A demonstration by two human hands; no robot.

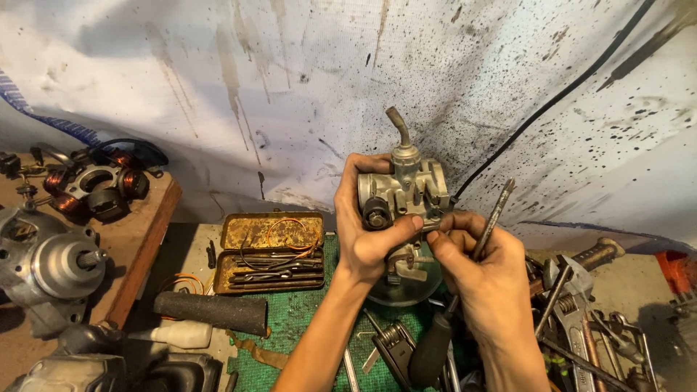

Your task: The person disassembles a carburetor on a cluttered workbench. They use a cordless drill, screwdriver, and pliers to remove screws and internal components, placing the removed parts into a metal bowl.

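Observation:
My left hand grips a grey metal carburetor and holds it upright in front of a stained wall; a bent tube sticks up from its top. My right hand is closed round a screwdriver with a black handle low and its shaft pointing up to the right. The right fingertips touch the carburetor's right underside. Below the carburetor a round metal bowl rests on the green mat.
An open rusty tin with wires and thin tools lies at the left of the mat. A black rubber grip is beside it. Engine parts and copper coils are at far left. Wrenches and pliers crowd the right.

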